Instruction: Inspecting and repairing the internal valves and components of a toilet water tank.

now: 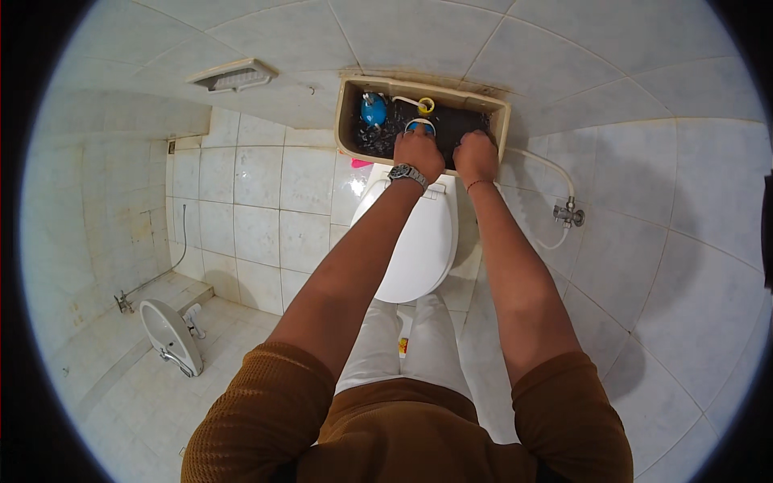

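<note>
Both my arms reach forward over an open toilet tank (344, 121) full of dark water. My left hand (419, 153), with a metal watch at the wrist, is closed over the tank's front edge, its fingers at a round blue-and-white fitting (420, 125) that it partly hides. My right hand (477, 153) is curled at the front right inside of the tank; whatever its fingertips hold is hidden. A blue float-like part (373, 110) stands in the tank's left end. Behind the fitting is a yellow ring-shaped part (427, 105) joined to a pale tube.
Below the tank sits the toilet with its white lid (419, 249) down, against my legs. A pale hose (547, 161) runs from the tank's right side to a wall valve (568, 214). A soap holder (233, 76) is on the back wall; a small basin (171, 336) stands lower left.
</note>
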### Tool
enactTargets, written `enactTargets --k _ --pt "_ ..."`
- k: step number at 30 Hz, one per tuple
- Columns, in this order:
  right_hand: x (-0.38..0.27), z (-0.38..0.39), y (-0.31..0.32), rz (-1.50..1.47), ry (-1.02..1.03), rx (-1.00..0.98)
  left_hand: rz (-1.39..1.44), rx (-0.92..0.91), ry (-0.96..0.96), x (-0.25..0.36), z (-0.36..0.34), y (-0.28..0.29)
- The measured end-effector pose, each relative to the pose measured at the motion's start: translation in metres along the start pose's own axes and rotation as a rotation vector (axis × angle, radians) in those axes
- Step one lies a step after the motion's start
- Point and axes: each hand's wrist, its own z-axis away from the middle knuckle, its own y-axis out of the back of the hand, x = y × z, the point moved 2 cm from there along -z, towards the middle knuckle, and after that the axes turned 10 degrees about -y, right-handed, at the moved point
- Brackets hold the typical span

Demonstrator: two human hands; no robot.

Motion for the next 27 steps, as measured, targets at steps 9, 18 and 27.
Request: enactTargets --k 9,18,27 --pt "-0.002 0.002 0.003 -0.051 0.026 0.041 -0.057 0.047 0.041 0.001 0.007 0.002" --pt "0.003 -0.004 -0.006 -0.010 -0.064 -0.039 0.042 0.025 0.087 0.005 0.006 0.003" --pt "-0.001 0.000 0.002 0.037 -0.023 -0.040 0.042 0.015 0.094 0.008 0.005 0.010"
